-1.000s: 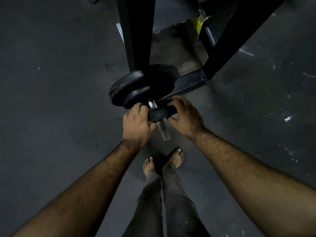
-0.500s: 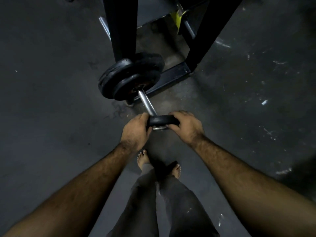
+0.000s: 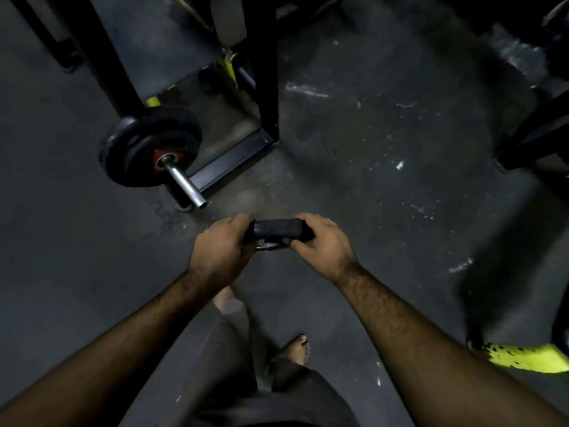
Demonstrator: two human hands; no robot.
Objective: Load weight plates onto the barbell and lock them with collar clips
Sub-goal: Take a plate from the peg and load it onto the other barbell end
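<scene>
Below the bare sleeve end [image 3: 197,201], both hands, left hand [image 3: 220,248] and right hand [image 3: 320,246], clamp a small plate [image 3: 278,231]. Loading seems underway; next it needs aligning with the sleeve at ten o'clock, beside the mounted plates [image 3: 144,146].

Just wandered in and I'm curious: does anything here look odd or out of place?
One thing: the small plate, gripped by the left hand and right hand, is off the barbell sleeve, whose end is bare, with no collar clip visible.
</scene>
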